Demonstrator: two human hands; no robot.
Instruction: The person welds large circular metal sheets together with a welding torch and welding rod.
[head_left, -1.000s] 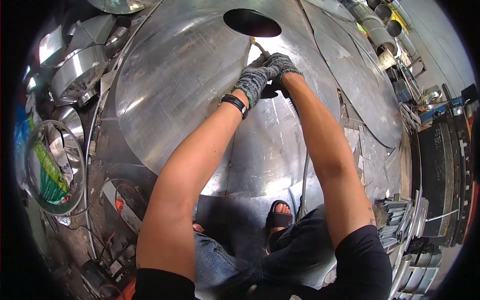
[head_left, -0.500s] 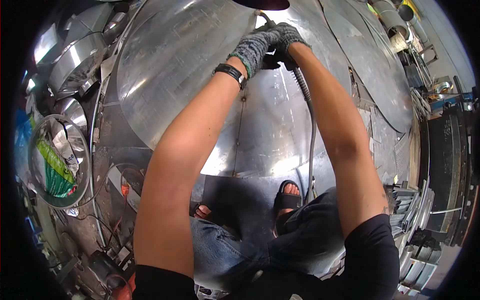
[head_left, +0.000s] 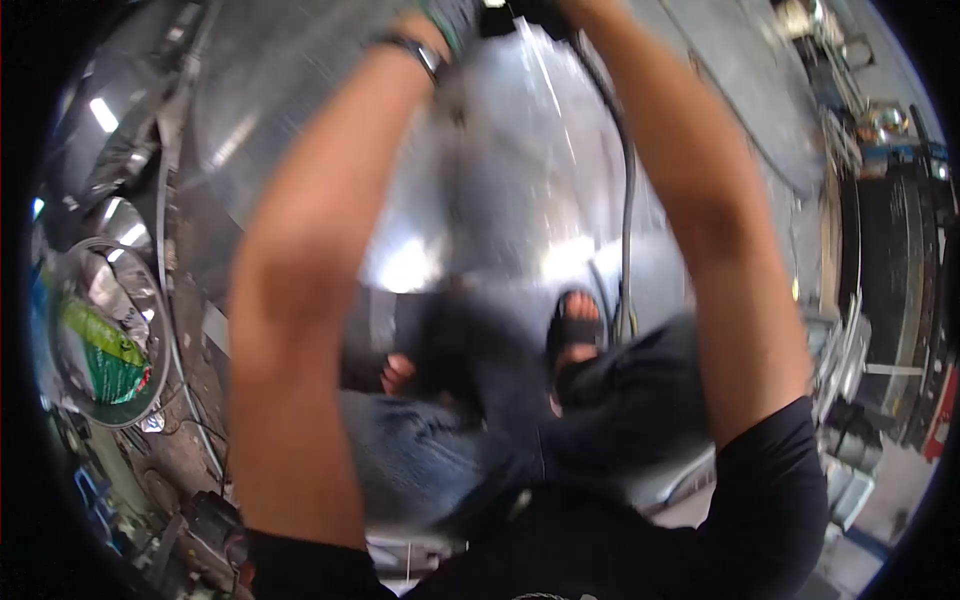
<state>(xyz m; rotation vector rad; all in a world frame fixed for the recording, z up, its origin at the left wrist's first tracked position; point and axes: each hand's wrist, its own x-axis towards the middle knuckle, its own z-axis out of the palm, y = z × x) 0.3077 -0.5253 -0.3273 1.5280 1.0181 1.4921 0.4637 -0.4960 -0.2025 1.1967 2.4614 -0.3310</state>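
Note:
My left hand [head_left: 456,22], in a grey knit glove, is cut off by the top edge of the head view; its fingers are out of sight. My right hand [head_left: 558,14] is beside it, also cut off and dark. A black hose [head_left: 627,190] runs from my right hand down the right side to the floor; it belongs to what looks like a welding torch, whose head is outside the view. Below both hands lies a large shiny sheet of metal [head_left: 520,220], blurred, with bright reflections near its front edge.
My sandalled foot [head_left: 577,320] is close to the sheet's front edge, beside the hose. At left stands a round bin [head_left: 160,375] with plastic bags, near scrap metal [head_left: 120,150]. Another metal sheet [head_left: 745,90] lies to the right, with metal profiles [head_left: 840,345] beyond.
The view has shifted and blurred, so both hands have moved up to the top edge and partly out of the picture. Earlier both gloved hands were together around the torch over the sheet.

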